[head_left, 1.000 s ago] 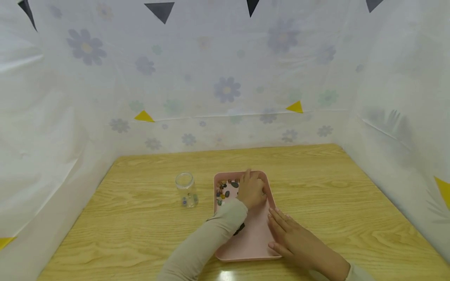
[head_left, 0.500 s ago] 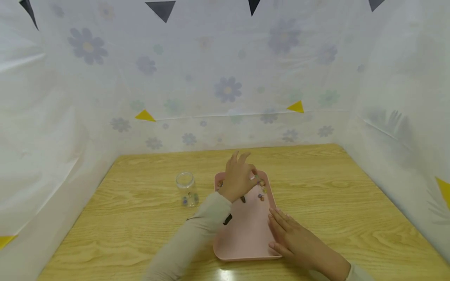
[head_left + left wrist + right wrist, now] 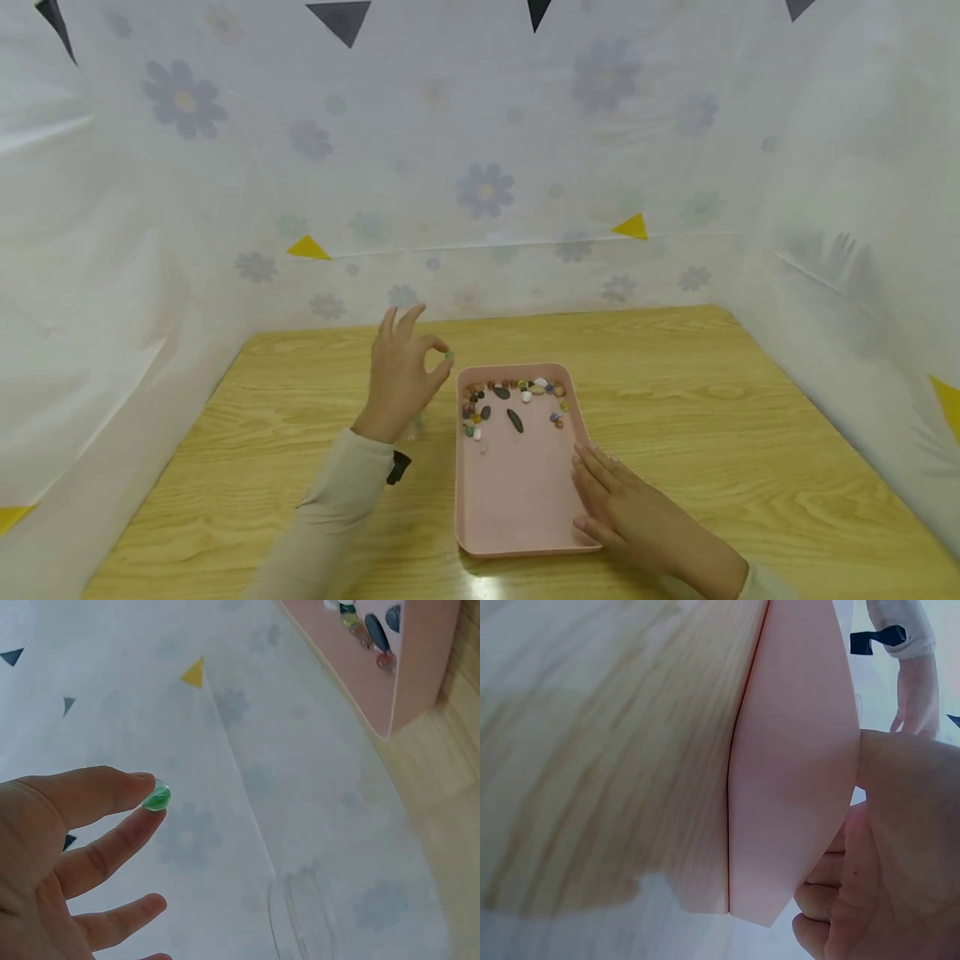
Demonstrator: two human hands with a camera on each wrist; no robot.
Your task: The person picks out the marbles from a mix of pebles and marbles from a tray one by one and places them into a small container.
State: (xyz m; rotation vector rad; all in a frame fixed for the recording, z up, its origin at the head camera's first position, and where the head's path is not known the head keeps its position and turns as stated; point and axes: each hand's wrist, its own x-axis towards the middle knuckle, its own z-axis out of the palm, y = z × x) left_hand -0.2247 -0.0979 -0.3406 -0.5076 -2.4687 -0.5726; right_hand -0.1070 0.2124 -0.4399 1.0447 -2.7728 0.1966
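Note:
Between thumb and index finger, my left hand (image 3: 401,375) pinches a clear marble with a green swirl (image 3: 157,796). It is raised left of the pink tray (image 3: 525,508), its other fingers spread. A glass jar (image 3: 304,919) shows its mouth below the marble in the left wrist view; in the head view the left hand and wrist mostly hide it. My right hand (image 3: 637,508) rests with extended fingers on the tray's right rim. Small stones and marbles line the tray's far end, among them a long dark stone (image 3: 514,421) and a white stone (image 3: 527,397).
The wooden table (image 3: 712,400) carries the tray near its middle. A white flowered sheet (image 3: 420,167) encloses the back and sides, with black and yellow triangles on it. A dark band (image 3: 399,468) shows at the left wrist.
My left hand has lifted the green marble from the tray's far right corner and carried it left, over the tray's edge toward the jar. The right hand has stayed in place.

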